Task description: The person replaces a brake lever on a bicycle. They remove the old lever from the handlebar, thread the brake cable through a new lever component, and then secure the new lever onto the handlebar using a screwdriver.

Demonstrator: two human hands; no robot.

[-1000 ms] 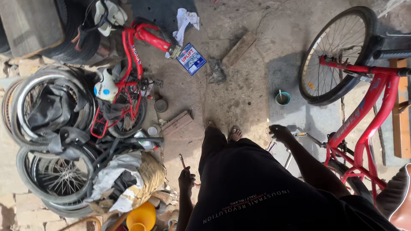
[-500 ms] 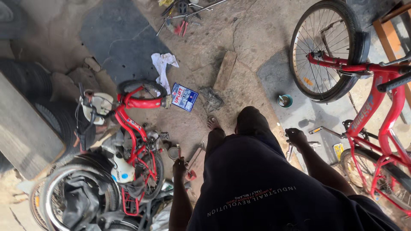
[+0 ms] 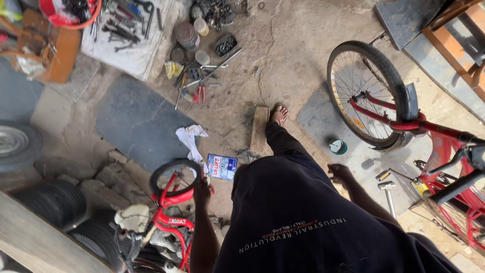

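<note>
I stand on a dirt floor in a dark shirt and dark trousers. My left hand (image 3: 202, 191) hangs at my side, closed around what looks like a small thin metal tool, just beside the front wheel of a small red children's bicycle (image 3: 174, 202). My right hand (image 3: 341, 174) hangs free with loosely curled fingers and nothing in it, above the grey slab (image 3: 323, 116). My sandalled foot (image 3: 278, 114) rests next to a wooden block (image 3: 260, 129). A blue and white packet (image 3: 222, 167) and a white rag (image 3: 191, 139) lie near the small bicycle.
A large red bicycle (image 3: 404, 119) stands at right, with a small green tin (image 3: 338, 147) and a hammer (image 3: 389, 194) by it. Wrenches lie on a cloth (image 3: 129, 38) at the top, near pliers (image 3: 201, 93), cans and parts. Tyres (image 3: 55, 202) are stacked at left, a wooden bench (image 3: 454, 40) top right.
I have stepped forward and the view has swung ahead: the tyre pile slid down and left, the tool cloth and cans came into view. Both hands stay hanging at my sides.
</note>
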